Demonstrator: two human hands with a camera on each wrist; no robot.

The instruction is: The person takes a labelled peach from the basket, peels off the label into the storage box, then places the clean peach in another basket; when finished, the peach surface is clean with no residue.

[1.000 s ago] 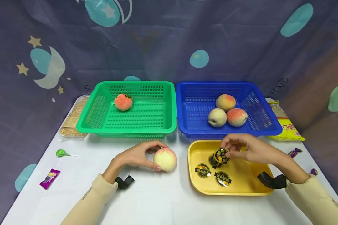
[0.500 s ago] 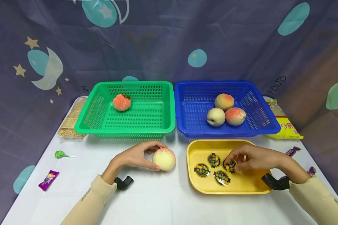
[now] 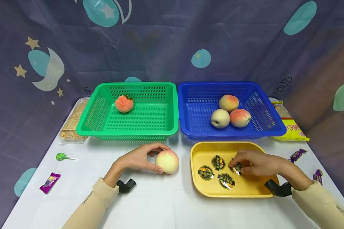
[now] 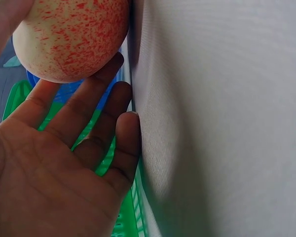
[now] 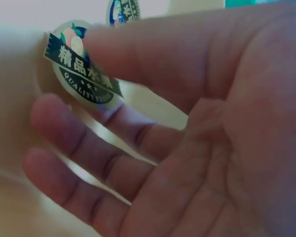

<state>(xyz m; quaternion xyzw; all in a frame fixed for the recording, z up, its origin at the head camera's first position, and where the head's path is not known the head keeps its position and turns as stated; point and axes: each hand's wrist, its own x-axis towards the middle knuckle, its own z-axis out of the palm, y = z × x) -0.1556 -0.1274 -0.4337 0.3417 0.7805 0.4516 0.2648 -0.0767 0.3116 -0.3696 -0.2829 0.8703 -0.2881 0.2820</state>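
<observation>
My left hand [image 3: 157,158] grips a pale, red-speckled peach [image 3: 167,161] that rests on the white table, thumb in front and fingers over the top. The left wrist view shows the same peach [image 4: 71,34] at my fingertips. My right hand [image 3: 238,163] is down in the yellow tray [image 3: 195,152], pinching a round dark fruit sticker [image 3: 236,167]; the right wrist view shows that sticker [image 5: 81,69] between thumb and fingers. Three more stickers [image 3: 205,172] lie loose in the tray.
A green basket [image 3: 129,132] holds one stickered peach [image 3: 124,104]. A blue basket [image 3: 235,133] holds three peaches [image 3: 220,118]. A lollipop [image 3: 62,156] and purple candy [image 3: 50,182] lie left; a yellow packet [image 3: 289,127] and candies [image 3: 298,155] lie right.
My right hand has come down from above the tray's far edge into the tray, still pinching the sticker. The left hand and its peach have stayed put.
</observation>
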